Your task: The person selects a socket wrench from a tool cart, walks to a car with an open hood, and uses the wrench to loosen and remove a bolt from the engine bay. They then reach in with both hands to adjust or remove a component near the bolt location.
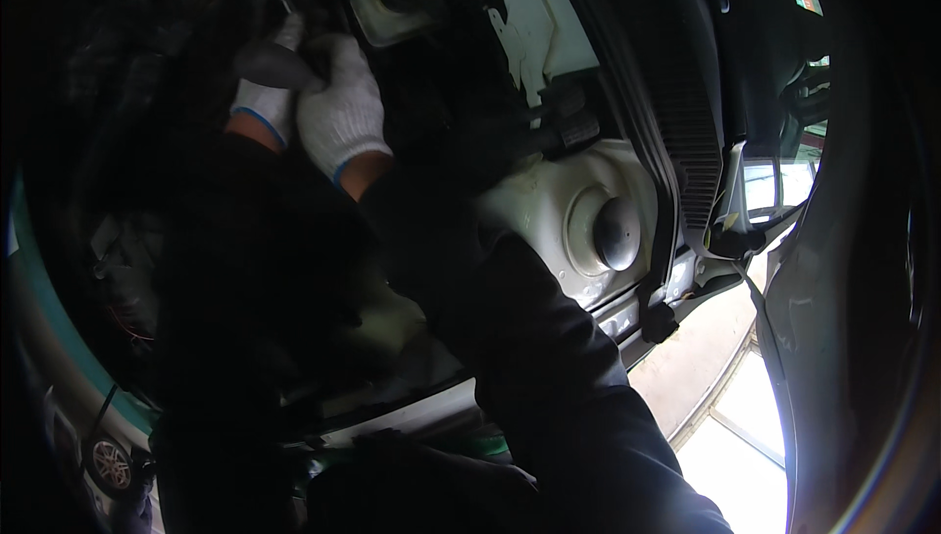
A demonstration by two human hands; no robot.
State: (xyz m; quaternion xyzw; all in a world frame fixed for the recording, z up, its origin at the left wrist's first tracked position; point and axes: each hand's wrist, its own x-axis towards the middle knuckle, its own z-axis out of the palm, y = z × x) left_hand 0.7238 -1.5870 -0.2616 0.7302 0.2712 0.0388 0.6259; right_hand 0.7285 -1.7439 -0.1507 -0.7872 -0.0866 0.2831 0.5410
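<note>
Both my hands wear white knit gloves and reach deep into a car's engine bay. My left hand (263,93) is wrapped around a dark tool handle (277,66) that points up and left. My right hand (343,108) sits right beside it with its fingers curled over the same handle. A thin metal tip (287,2) shows just above the hands; what it touches is lost in the dark. My black sleeves (510,338) cover much of the lower view.
A white fluid reservoir with a dark cap (397,5) lies just right of the hands. A white strut tower with a round dark cap (616,232) sits at the right. A black cowl panel (686,122) and side mirror (765,186) are beyond.
</note>
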